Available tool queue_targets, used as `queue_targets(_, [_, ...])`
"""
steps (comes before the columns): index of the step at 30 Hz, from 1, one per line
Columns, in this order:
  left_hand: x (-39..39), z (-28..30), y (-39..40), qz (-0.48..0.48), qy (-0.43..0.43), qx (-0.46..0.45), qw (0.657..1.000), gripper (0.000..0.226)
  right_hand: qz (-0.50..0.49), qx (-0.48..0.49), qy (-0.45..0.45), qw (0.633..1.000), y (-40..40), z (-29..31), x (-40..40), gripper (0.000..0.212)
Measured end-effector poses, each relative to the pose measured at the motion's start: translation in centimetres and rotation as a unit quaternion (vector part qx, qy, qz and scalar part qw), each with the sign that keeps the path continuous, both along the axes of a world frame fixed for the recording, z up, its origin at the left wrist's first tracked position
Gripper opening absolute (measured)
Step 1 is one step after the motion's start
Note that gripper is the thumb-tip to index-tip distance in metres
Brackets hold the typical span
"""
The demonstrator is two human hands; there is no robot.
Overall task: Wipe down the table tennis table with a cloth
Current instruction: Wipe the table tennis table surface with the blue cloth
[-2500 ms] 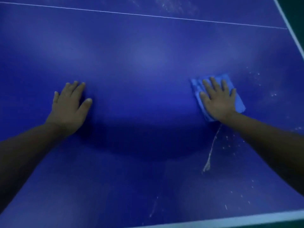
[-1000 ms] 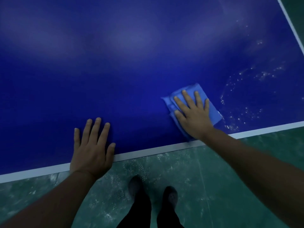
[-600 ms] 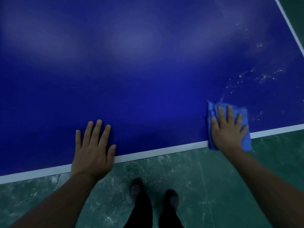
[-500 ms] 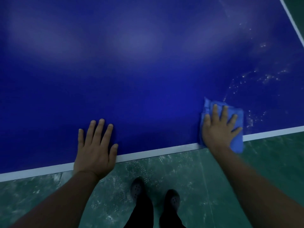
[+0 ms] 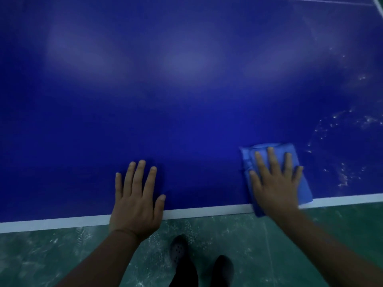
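blue cloth (image 5: 298, 162): soft, light, folded; press flat
right hand (image 5: 275, 183): fingers straight, pressing cloth
left hand (image 5: 136, 199): flat on desk (image 5: 186, 79)

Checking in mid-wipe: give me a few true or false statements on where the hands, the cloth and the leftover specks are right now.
1. The right hand presses flat on the blue cloth. True.
2. The cloth lies in the middle of the table, far from any edge. False: it sits at the near edge, and its lower part overlaps the white edge line.
3. The left hand holds a second cloth. False: it rests open and bare on the table at the near edge.
4. White specks show on the surface to the right of the cloth. True.
5. The cloth is bunched into a ball in a closed grip. False: it lies folded flat under straight fingers.
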State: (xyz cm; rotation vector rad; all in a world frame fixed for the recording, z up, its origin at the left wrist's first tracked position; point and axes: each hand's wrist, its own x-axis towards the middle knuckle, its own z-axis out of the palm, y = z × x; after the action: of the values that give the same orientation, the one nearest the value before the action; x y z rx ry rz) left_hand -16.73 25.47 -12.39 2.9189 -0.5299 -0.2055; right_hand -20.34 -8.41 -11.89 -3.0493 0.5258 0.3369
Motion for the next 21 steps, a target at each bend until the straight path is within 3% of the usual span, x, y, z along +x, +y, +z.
queue_targets(3, [-0.1,-0.1,0.1,0.009,-0.011,0.001,1.000,0.073,0.082,-0.006,-0.084,0.993,7.9,-0.5,3.6,0.059])
queue_targets(6, [0.0,-0.2,0.2,0.006,-0.020,-0.005,1.000,0.070,0.143,0.031,-0.089,0.985,14.5,-1.0,8.1,0.058])
queue_targets(8, [0.0,-0.2,0.2,0.005,-0.024,-0.010,1.000,0.068,0.160,0.041,-0.080,0.983,14.7,-1.3,11.1,0.057])
queue_targets(10, [0.1,-0.2,0.3,0.001,-0.020,-0.008,1.000,0.068,0.089,0.032,-0.064,0.993,10.5,-1.6,13.0,0.055])
queue_targets(12, [0.0,-0.1,0.4,-0.006,-0.009,-0.005,1.000,0.068,-0.051,0.012,-0.056,0.997,3.4,-1.8,12.2,0.056])
queue_targets(16, [0.1,-0.1,0.4,-0.013,0.001,-0.004,1.000,0.069,-0.309,0.039,-0.035,0.950,-6.5,0.0,5.8,0.061])
queue_targets(19, [0.1,0.2,0.4,-0.019,0.010,0.003,1.000,0.065,-0.350,0.043,-0.050,0.934,-3.0,0.1,4.6,0.059])
queue_targets(21, [0.0,0.4,0.2,-0.017,0.016,0.007,1.000,0.064,-0.274,0.050,-0.054,0.959,1.5,-0.4,4.7,0.058])
